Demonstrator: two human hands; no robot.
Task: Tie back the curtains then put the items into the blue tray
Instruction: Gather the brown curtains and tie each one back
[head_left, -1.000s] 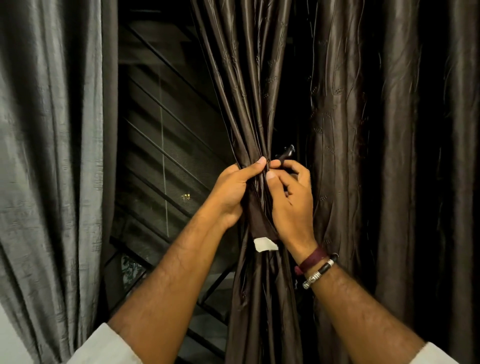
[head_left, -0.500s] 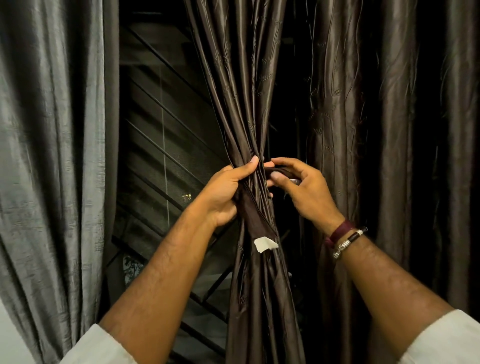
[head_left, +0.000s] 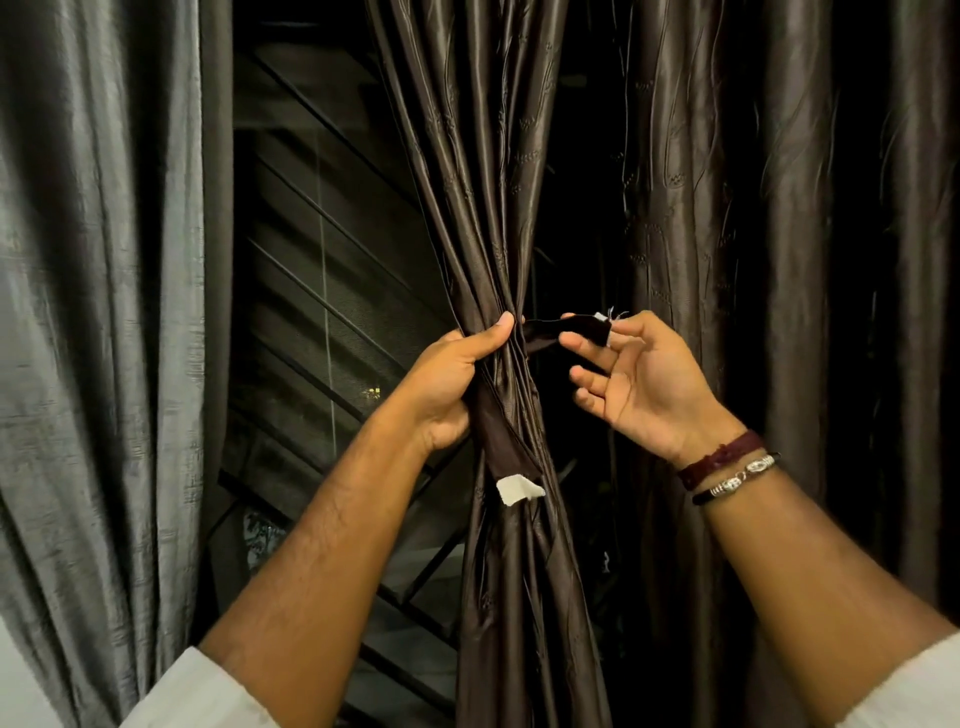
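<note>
A dark brown satin curtain (head_left: 483, 171) hangs in the middle, gathered into a narrow bunch. My left hand (head_left: 447, 384) grips that bunch at its waist, thumb across the front. A dark brown tie-back strap (head_left: 501, 441) lies around the bunch; its lower end with a white patch hangs below my left hand. My right hand (head_left: 639, 379) pinches the strap's other end (head_left: 571, 330) between thumb and forefinger, pulled out to the right of the bunch, the other fingers spread. The blue tray is not in view.
A grey curtain (head_left: 98, 312) hangs at the left. Another dark brown curtain panel (head_left: 779, 260) hangs at the right. Between the left and middle curtains a dark window with slanted bars (head_left: 322, 312) shows.
My right hand has drawn the strap's free end out from behind the bunch to the right and turned palm-up. My left hand has kept its grip on the curtain.
</note>
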